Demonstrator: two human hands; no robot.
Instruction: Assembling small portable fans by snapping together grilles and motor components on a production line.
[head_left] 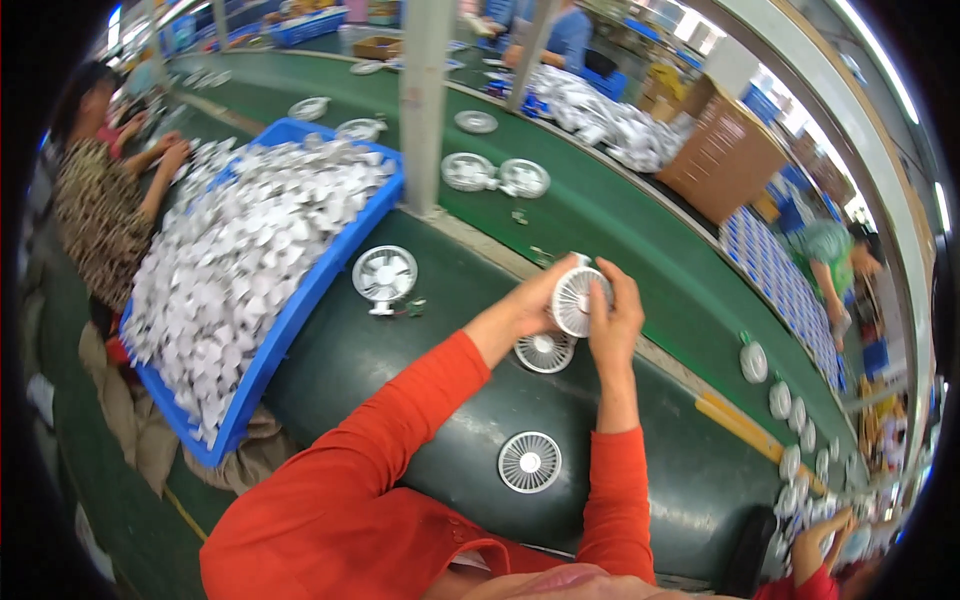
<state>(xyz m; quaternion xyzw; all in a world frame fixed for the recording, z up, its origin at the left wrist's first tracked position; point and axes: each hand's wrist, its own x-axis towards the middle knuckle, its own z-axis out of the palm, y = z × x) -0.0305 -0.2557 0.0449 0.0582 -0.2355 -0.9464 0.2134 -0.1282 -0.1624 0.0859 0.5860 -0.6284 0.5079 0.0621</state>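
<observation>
Between both hands I hold a small white round fan (574,306), its ribbed grille turned up toward me. My left hand (530,304) is closed around its left side. My right hand (618,322) grips it from the right, with fingers over the grille. Just below the hands lies another white fan part (545,354), partly covered by them. A loose round white grille (530,462) rests on the dark green table (450,430) closer to me. To the left lies a white fan with its blades showing (385,273), beside a small green circuit board (416,308).
A blue bin (262,388) heaped with white fan blades (265,240) stands at the left. Beyond the table runs a green conveyor belt (620,240) carrying several white fans (524,178). A metal post (423,110) rises at its edge. Co-workers (105,195) sit around; a cardboard box (722,150) stands across.
</observation>
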